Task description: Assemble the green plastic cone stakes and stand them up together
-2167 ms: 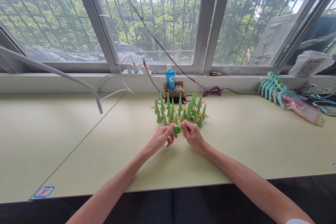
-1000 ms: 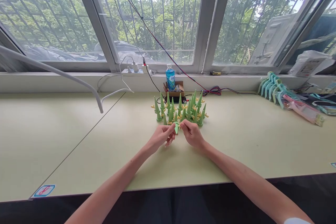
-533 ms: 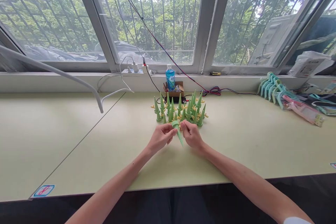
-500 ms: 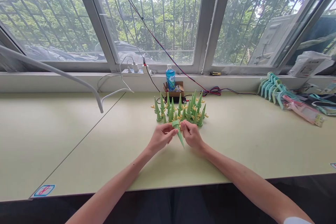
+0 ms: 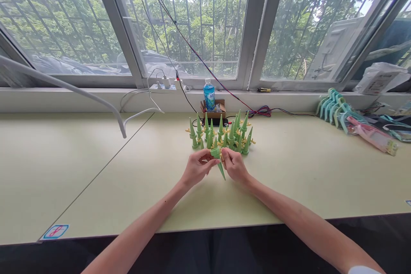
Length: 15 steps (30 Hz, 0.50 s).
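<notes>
A green plant watering spike [image 5: 222, 172] hangs point down between my hands, tilted, its wide collar at the top. My left hand [image 5: 197, 166] is closed around the collar, thumb in front. From the other side my right hand [image 5: 235, 165] pinches at a small yellow valve [image 5: 221, 156] on the spike's side, mostly covered by the fingers. Just behind my hands, several similar green spikes [image 5: 231, 135] with yellow valves stand on the table, tips up.
Behind the spikes, a blue bottle [image 5: 209, 97] stands in a small cardboard box [image 5: 221, 114], with a black phone-like device [image 5: 215, 122] in front. Coiled cable [image 5: 262, 111] lies to the right. Hangers [image 5: 334, 109] and a pink package [image 5: 372, 133] sit far right; a white pipe [image 5: 96, 96] juts in left.
The spike's collar has turned slightly in my left hand, showing more of its rim. Both hands stay in nearly the same place.
</notes>
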Motion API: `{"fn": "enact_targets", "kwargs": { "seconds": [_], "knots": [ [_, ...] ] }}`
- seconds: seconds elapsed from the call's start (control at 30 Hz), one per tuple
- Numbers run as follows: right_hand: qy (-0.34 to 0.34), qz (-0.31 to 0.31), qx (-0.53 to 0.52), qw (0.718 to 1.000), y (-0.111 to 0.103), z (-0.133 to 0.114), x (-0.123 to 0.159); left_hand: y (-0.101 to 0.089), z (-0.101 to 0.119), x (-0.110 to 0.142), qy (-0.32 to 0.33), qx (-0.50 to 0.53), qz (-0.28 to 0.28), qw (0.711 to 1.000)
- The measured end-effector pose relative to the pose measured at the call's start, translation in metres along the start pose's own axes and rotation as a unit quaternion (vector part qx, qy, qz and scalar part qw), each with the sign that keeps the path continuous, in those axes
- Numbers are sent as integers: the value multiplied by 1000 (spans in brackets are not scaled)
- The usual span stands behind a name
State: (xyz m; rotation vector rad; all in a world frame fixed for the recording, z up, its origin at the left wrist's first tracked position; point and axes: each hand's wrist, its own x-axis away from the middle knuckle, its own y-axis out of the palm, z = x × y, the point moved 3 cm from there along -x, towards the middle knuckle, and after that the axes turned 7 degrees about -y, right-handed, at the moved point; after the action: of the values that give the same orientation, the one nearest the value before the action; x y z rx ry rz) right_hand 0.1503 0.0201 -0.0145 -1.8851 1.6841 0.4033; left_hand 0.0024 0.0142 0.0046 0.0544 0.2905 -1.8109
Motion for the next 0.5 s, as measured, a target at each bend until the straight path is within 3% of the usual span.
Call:
{"fn": "enact_targets", "kwargs": {
  "seconds": [0.5],
  "knots": [
    [-24,-33,56,998,-1,0,-3,-7,0,-4,-22,-3,-51,998]
  ]
}}
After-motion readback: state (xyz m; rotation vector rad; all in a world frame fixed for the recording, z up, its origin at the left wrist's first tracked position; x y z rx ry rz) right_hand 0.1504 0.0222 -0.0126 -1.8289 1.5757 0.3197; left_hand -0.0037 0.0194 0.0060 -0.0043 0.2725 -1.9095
